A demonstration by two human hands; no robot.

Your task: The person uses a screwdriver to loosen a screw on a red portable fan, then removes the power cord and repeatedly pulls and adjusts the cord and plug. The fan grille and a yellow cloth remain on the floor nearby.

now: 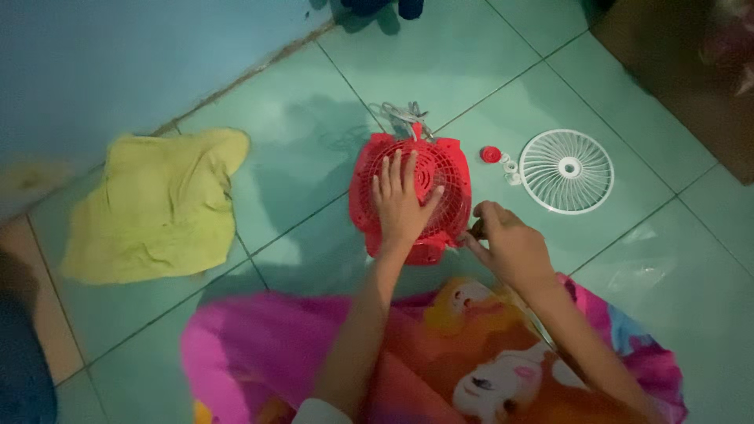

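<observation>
Red plastic fan housing point(424, 169) lies face-down on the green tiled floor point(314, 102), square body with a round grille at its back. Grey power cord point(402, 115) bunched at its far edge.

Left hand point(402, 202): open, fingers spread, palm flat on the grille, pressing the housing to the floor. Holds nothing.

Right hand point(506, 239): curled at the housing's near right corner, fingertips pinched together against the edge. Could be on a small fastener or a slim tool; too dim and blurred to tell what, if anything, it grips.

Loose parts to the right, on bare tile: small red cap point(491, 154), a white ring or two point(510, 166) just beside it, then the round white fan guard point(567, 171), lying flat, apart from the housing.

Yellow-green cloth point(153, 204) crumpled well to the left, near the wall base. Pink and orange cartoon-print fabric point(471, 361) covers the person's lap, right under both forearms.

Risks, as I judge them:
- Housing sits on smooth tile; if the flat hand eases, twisting force at the corner may spin or skid it.
- Grille ribs look thin; heavy palm pressure could bend or crack them.
- Cap and rings are small and loose; a sweep of the right forearm would scatter them across the floor.
- Poor light: a tiny part dropped into the patterned fabric would be hard to find.
</observation>
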